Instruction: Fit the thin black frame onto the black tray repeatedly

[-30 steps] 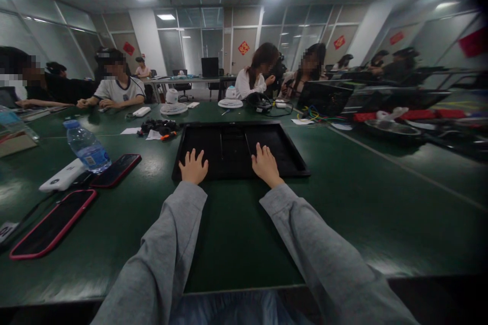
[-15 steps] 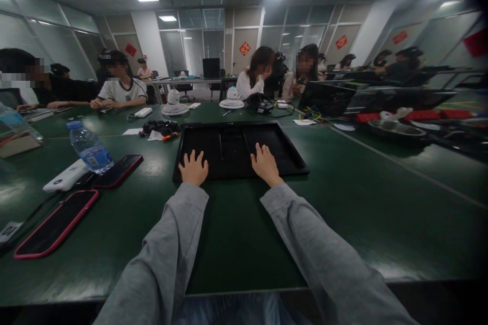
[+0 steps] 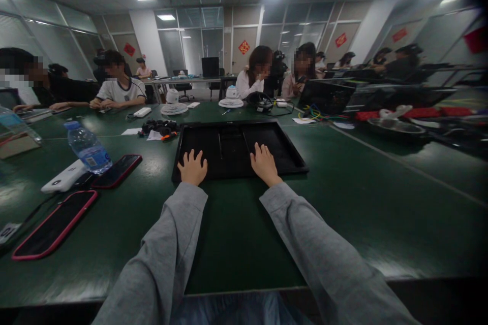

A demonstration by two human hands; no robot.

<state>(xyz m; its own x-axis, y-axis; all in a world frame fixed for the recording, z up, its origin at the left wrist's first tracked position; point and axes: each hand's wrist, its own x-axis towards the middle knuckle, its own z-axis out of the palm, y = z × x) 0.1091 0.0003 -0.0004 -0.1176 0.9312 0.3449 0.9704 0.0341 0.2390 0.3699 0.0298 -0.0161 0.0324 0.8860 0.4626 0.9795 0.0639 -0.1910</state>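
Note:
A shallow black tray [image 3: 236,168] with raised edges and inner dividers lies on the green table, straight ahead of me. Over its near left part rests my left hand [image 3: 193,167], palm down with the fingers spread. My right hand [image 3: 264,164] lies over the near edge further right, fingers stretched forward and slightly apart. Neither hand holds anything. Both seem to touch the tray's near side, though the undersides of the palms are hidden. Grey sleeves cover both forearms.
Left of the tray stand a water bottle [image 3: 89,150], a phone [image 3: 117,171], a red-edged phone [image 3: 55,226] and a white power bank [image 3: 64,176]. Behind it are black cables [image 3: 159,128] and a white fan [image 3: 231,103]. A metal pan [image 3: 396,128] sits right. Several people sit across.
The whole view has shifted very slightly. Both hands keep their places on the tray, and nothing was picked up or let go.

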